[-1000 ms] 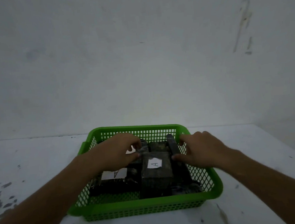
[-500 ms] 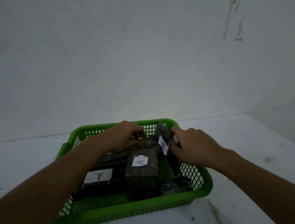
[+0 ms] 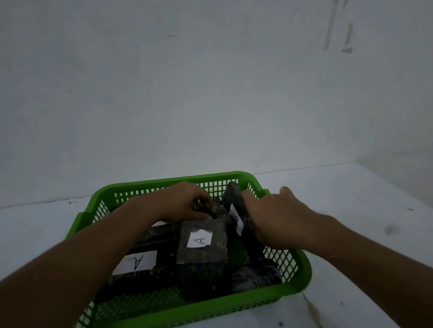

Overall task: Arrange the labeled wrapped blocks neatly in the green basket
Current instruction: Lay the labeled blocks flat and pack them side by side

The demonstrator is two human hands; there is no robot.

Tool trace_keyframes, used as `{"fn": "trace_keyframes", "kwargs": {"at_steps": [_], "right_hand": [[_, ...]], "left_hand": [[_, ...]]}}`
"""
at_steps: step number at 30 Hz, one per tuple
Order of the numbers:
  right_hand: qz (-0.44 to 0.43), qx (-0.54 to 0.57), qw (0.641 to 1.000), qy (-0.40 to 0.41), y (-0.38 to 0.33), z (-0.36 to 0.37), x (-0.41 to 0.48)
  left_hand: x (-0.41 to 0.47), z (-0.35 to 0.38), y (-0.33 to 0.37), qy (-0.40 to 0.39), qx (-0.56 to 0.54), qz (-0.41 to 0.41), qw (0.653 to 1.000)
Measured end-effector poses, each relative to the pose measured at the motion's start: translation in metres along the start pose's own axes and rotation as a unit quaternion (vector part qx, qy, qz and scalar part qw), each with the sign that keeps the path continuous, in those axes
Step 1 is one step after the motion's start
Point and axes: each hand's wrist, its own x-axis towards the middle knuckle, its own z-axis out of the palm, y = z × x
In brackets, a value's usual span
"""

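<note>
1. A green basket (image 3: 188,318) with mesh walls sits on a white table (image 3: 356,204) against a pale wall (image 3: 203,74).
2. Several dark wrapped blocks lie inside the basket. A tall block with a white "A" label (image 3: 202,258) stands near the middle.
3. Left of it, a flatter block with a larger "A" label (image 3: 136,263) lies low in the basket, partly hidden by the left forearm.
4. The left hand (image 3: 184,202) is at the far middle of the basket, fingers curled down onto a dark wrapped block (image 3: 217,210) behind the tall one; whether it truly grips that block cannot be told.
5. The right hand (image 3: 274,218) is closed around a thin wrapped block (image 3: 235,198) held on edge near the basket's right wall, its white label facing left, letter unreadable.
6. A smaller dark wrapped block (image 3: 255,277) lies in the near right corner.
</note>
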Motion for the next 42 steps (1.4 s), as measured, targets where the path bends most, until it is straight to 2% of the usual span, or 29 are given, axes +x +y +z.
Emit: {"fn": "trace_keyframes", "kwargs": {"at_steps": [8,14,20,26,30,33,39,42], "right_hand": [[-0.013,-0.026,0.999,0.030,-0.002,0.010,0.003],[-0.010,-0.037,0.997,0.065,0.000,0.009,0.003],[-0.003,-0.065,0.995,0.075,0.004,0.007,0.005],[0.002,-0.028,0.999,0.047,0.008,0.010,0.018],[0.004,-0.017,0.998,0.055,0.009,0.013,0.016],[0.002,-0.020,0.998,0.056,0.009,0.013,0.014],[-0.004,-0.029,0.998,0.057,0.008,0.013,0.014],[-0.007,-0.029,0.997,0.065,0.008,0.014,0.014]], "left_hand": [[0.014,0.001,0.004,-0.045,0.067,-0.038,0.996],[0.010,-0.010,0.012,-0.040,0.000,-0.003,0.999],[0.006,-0.015,0.005,0.023,-0.073,0.008,0.997],[0.011,-0.013,0.005,0.133,-0.036,0.060,0.989],[0.014,-0.004,0.003,0.098,-0.019,0.042,0.994],[0.016,-0.001,0.000,0.108,-0.006,0.047,0.993],[0.017,-0.012,-0.007,0.121,-0.052,0.031,0.991],[0.015,-0.011,-0.008,0.131,-0.133,0.005,0.982]]}}
